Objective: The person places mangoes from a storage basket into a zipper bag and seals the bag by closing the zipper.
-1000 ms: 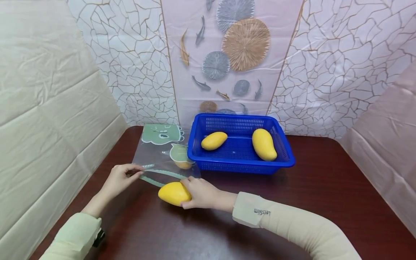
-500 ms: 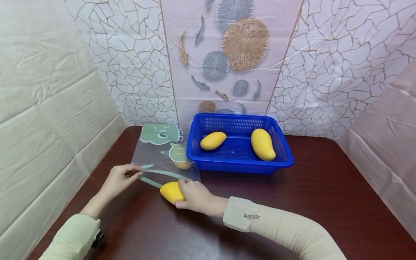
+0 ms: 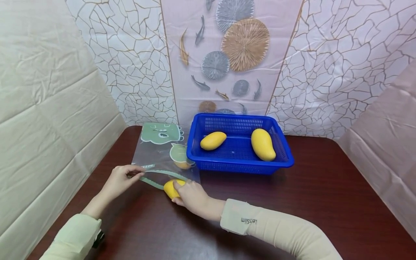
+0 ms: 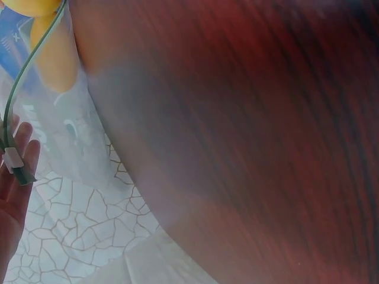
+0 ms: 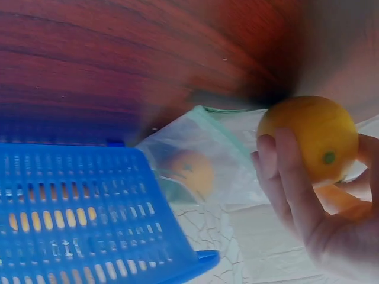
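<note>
My left hand [image 3: 119,181] pinches one corner of the mouth of a clear zip bag [image 3: 151,155] with green cartoon prints. In the left wrist view a small white slider [image 4: 13,158] sits on the green zip strip at my fingers. The bag's mouth gapes toward the front. My right hand [image 3: 195,198] grips a yellow mango [image 3: 170,188], its fingers wrapped around the fruit, which lies right at the opening and overlaps the green strip. Another mango [image 5: 195,173] lies inside the bag, seen through the plastic and partly hidden by the print.
A blue plastic basket [image 3: 240,163] with slotted walls stands behind and right of the bag, its left side overlapping the bag. Inside it lie a smaller mango [image 3: 213,141] at left and a larger mango [image 3: 263,144] at right. Fabric walls enclose the dark wood table [image 3: 325,202].
My right hand has moved slightly left and forward, bringing its mango closer to the bag's mouth and turning it. My left hand stays at the bag's corner.
</note>
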`<state>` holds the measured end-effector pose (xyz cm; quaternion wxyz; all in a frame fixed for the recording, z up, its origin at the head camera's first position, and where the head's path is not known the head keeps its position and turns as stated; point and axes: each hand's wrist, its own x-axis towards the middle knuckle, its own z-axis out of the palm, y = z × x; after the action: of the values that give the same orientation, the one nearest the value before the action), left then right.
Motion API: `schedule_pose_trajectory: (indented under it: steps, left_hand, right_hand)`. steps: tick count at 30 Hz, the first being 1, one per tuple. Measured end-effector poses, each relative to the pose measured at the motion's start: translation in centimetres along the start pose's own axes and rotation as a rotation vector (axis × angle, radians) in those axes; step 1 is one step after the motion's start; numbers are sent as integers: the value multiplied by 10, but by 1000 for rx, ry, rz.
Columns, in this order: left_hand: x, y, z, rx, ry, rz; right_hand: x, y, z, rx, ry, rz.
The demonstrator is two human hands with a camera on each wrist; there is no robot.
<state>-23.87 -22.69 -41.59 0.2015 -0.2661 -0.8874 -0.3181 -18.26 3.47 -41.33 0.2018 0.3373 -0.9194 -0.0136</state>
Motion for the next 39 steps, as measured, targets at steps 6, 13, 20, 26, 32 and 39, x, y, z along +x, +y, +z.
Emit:
schedule_pose_trajectory:
  steps: [6,13,20,26,32,39]
  left_hand:
    - [0,2,-1,6,-1,0]
    - [0,2,0,11,14,15]
    - [-1,2,0,17,9,14]
    - [-1,3,-1,22,6,19]
    - [-1,4,-2,25,5,28]
    - [1,4,0,18,4,23]
  right_hand:
    - [2,-7,-7,-2,-130,4]
    - [8,-5,-7,109,-202,33]
    - [8,-6,5,21,-54,10]
    - [10,-3,16,-149,33,6]
    - [11,-1,30,-362,286,-123]
    - [13,-2,35,-496,397,-406]
